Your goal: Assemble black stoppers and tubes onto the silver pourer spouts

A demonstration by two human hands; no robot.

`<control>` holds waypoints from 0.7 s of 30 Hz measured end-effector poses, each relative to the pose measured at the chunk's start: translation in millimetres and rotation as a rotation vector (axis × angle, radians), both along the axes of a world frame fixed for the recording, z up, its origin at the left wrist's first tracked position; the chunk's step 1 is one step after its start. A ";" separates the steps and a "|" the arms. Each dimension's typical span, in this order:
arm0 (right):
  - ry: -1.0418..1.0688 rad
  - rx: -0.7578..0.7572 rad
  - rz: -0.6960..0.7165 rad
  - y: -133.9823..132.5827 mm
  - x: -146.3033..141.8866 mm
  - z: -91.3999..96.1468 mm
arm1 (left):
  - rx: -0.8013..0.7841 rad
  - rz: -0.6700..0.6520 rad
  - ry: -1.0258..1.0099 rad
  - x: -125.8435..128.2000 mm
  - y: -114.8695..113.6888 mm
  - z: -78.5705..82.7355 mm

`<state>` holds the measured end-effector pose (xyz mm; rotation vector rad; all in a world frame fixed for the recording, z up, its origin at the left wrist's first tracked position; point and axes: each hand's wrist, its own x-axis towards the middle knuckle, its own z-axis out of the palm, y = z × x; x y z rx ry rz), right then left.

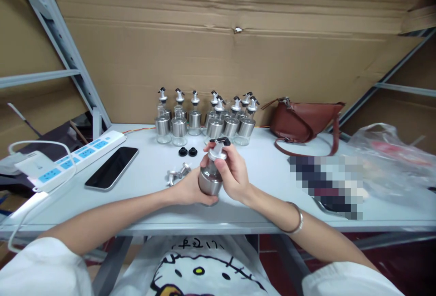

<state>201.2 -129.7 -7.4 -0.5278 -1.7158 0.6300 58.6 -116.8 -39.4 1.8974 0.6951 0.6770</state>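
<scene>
Bottle [210,183] sits gripped near the table's [153,216] front edge: on my remote feed, the left hand [188,189] wraps its steel-sleeved body while the right hand [235,173] closes around the silver spout [217,151] on top. Beyond, I see small metal pieces [171,178], two black pieces [183,151], then more bottles [215,127] before the cardboard [218,64].

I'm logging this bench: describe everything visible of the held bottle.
The bottle looks like clear glass with a metallic sleeve, topped by a silvery pourer with a black tip. It tilts slightly near the front of the table; whether its base rests there is unclear. The left hand grips the sleeve; the right hand holds the top.
</scene>
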 end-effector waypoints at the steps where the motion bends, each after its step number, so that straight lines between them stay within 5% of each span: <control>1: 0.004 0.007 -0.021 -0.8 -0.3 -0.4 | -0.022 -0.010 -0.022 0.0 0.4 -0.5; 21: 0.137 -0.187 0.056 -2.8 -6.2 9.3 | -0.022 -0.049 -0.046 -0.5 2.1 1.5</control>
